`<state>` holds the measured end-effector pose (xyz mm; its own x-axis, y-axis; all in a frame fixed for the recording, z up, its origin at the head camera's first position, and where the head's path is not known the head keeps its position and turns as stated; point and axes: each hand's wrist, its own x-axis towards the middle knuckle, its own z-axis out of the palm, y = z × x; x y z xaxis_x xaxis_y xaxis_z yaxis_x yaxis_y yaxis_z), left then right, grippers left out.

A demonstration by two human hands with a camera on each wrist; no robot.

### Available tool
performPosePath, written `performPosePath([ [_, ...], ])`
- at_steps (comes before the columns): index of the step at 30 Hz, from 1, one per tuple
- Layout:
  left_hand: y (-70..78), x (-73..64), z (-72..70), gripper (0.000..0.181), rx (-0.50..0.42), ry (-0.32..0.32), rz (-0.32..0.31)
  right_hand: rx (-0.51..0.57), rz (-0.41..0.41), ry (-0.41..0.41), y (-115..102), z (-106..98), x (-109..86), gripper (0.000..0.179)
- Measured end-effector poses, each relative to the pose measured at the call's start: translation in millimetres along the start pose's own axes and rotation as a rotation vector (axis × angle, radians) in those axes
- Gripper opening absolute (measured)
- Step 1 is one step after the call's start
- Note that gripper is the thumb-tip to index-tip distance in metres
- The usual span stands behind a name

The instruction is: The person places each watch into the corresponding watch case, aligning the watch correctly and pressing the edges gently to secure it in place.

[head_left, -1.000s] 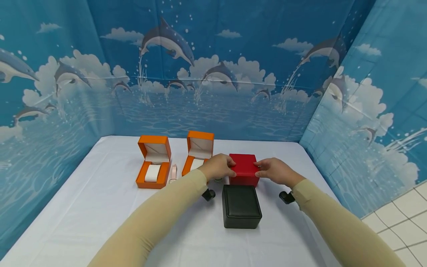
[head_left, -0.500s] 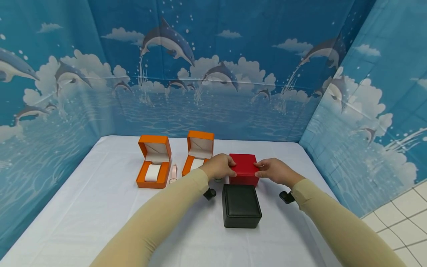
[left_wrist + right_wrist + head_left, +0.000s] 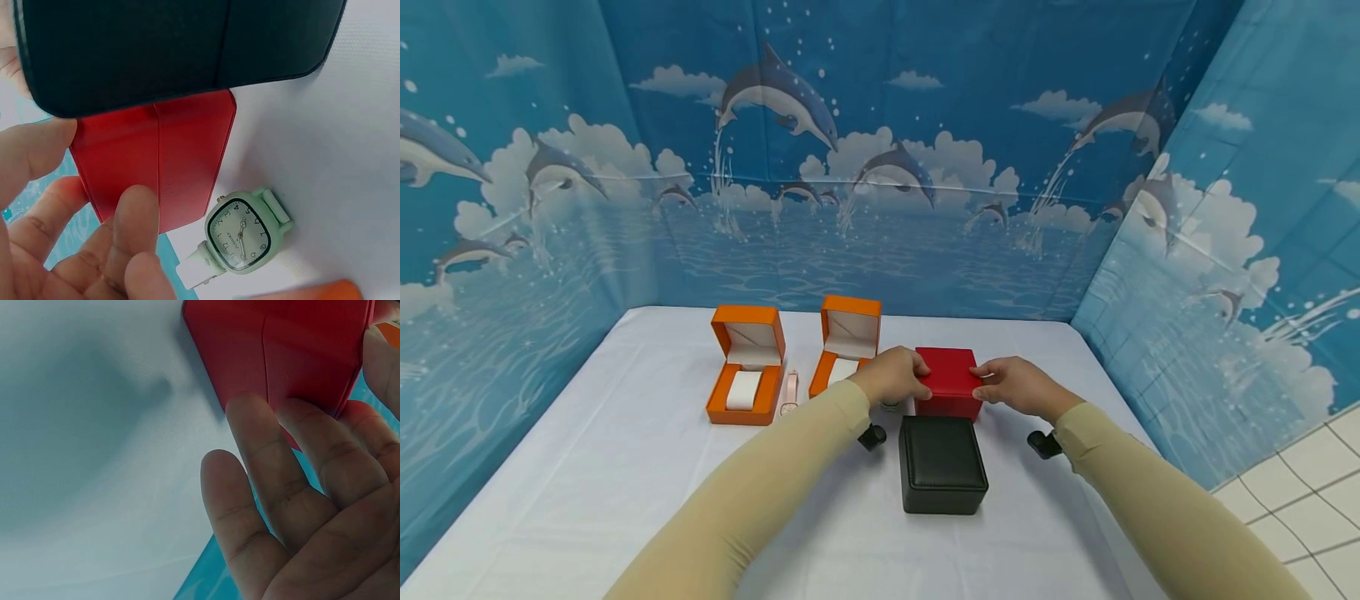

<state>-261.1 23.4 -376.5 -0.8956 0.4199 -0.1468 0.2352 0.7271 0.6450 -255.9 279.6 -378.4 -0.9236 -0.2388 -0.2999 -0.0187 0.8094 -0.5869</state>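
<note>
A closed red box [image 3: 949, 372] stands on the white-covered table between both hands. My left hand [image 3: 891, 375] holds its left side by thumb and fingers. On the opposite side, my right hand [image 3: 1021, 386] grips it in the same way. The right wrist view shows the fingers [image 3: 259, 434] against the red side wall. Directly in front is a closed black box [image 3: 943, 462], which hides part of the red one in the left wrist view. A watch with a pale green case [image 3: 240, 234] lies just left of the red box, largely hidden by my left hand in the head view.
Two open orange watch boxes with white cushions stand at the back left: one farther left [image 3: 745, 314], the other [image 3: 851, 306] partly behind my left hand. A pink-strapped watch [image 3: 791, 390] lies between them. A dolphin-print curtain [image 3: 880, 250] encloses the table's back and sides.
</note>
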Motion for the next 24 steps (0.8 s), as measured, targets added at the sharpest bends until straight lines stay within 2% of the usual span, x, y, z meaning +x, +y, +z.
performPosePath([
  [24, 0.2, 0.8, -0.4, 0.045, 0.004, -0.003, -0.009, 0.03, 0.012, 0.001, -1.8, -1.1, -3.3, 0.071],
])
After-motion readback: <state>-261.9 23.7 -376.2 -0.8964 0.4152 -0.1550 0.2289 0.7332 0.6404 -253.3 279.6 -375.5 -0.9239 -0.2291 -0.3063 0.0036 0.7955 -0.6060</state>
